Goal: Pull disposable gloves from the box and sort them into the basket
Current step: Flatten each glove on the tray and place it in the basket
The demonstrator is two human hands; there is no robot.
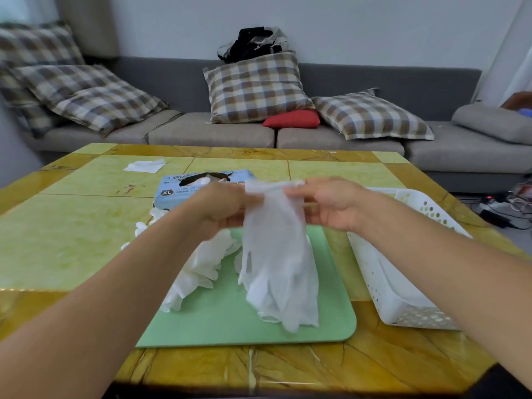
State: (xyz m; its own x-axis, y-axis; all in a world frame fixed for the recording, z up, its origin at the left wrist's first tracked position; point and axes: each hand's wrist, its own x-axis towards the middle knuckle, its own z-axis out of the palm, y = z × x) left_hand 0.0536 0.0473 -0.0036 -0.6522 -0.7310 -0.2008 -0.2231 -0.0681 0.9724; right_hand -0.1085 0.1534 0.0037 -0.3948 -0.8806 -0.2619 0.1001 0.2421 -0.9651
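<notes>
Your left hand [221, 205] and right hand [325, 205] pinch the cuff of a thin white disposable glove [276, 260], dangling over the green mat [230, 321]. More loose white gloves [198, 269] await sorting; what the perforated white plastic basket [383, 283] holds, you can't tell.

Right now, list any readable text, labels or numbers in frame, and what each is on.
"XL": dark badge on the front left of the glove box.
"丁腈": start of the large print on the box top; the rest is blurred.
Small print lines beside the badge: too blurred to read.
Nothing readable elsewhere.
</notes>
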